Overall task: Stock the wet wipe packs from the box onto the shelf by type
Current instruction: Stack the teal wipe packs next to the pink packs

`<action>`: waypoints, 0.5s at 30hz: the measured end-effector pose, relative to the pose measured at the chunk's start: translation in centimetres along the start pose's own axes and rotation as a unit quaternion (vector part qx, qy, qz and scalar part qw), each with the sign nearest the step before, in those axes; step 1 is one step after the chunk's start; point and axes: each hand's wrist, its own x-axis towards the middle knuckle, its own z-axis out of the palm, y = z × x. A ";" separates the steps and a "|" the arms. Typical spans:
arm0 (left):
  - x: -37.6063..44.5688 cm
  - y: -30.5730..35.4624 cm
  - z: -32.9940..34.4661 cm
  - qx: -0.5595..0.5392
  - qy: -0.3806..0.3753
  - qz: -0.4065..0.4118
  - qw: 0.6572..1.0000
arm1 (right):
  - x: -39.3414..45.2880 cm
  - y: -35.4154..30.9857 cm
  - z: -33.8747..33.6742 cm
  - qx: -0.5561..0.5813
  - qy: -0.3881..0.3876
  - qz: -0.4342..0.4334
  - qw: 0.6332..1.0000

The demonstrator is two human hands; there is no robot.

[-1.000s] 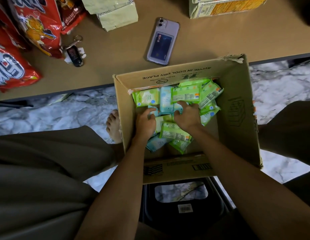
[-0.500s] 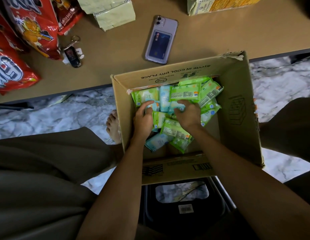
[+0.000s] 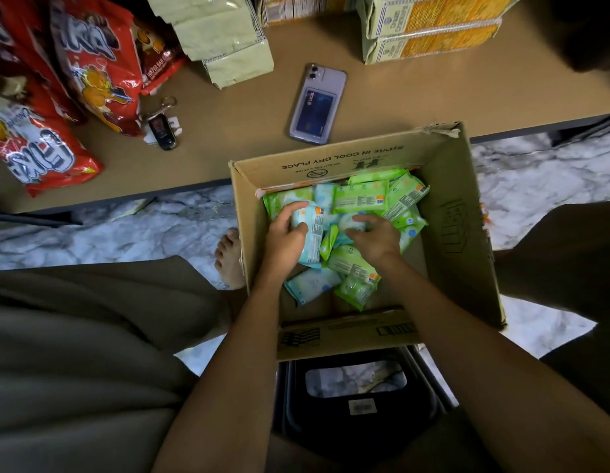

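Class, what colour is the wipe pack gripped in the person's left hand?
Light blue pack, held by the left hand; seen in the head view.

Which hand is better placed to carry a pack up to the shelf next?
Left. The left hand already grips a blue pack lifted above the pile, while the right hand only rests on packs in the box.

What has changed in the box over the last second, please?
The left hand has taken hold of a blue pack and tipped it upright. The right hand shifted up among the blue packs. The box, phone and keys stayed put.
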 end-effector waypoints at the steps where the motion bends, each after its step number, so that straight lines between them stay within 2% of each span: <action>1: -0.2 0.2 0.0 -0.005 -0.004 -0.001 1.000 | -0.1 0.1 -0.1 0.022 0.003 0.009 1.000; 8: -2.6 1.9 -0.3 -0.062 -0.006 -0.025 0.998 | -2.1 -0.6 -1.8 0.124 -0.020 0.036 0.991; 15: -5.2 3.5 -0.6 -0.100 0.000 -0.026 0.995 | -5.6 -2.2 -4.2 0.196 -0.045 -0.009 0.979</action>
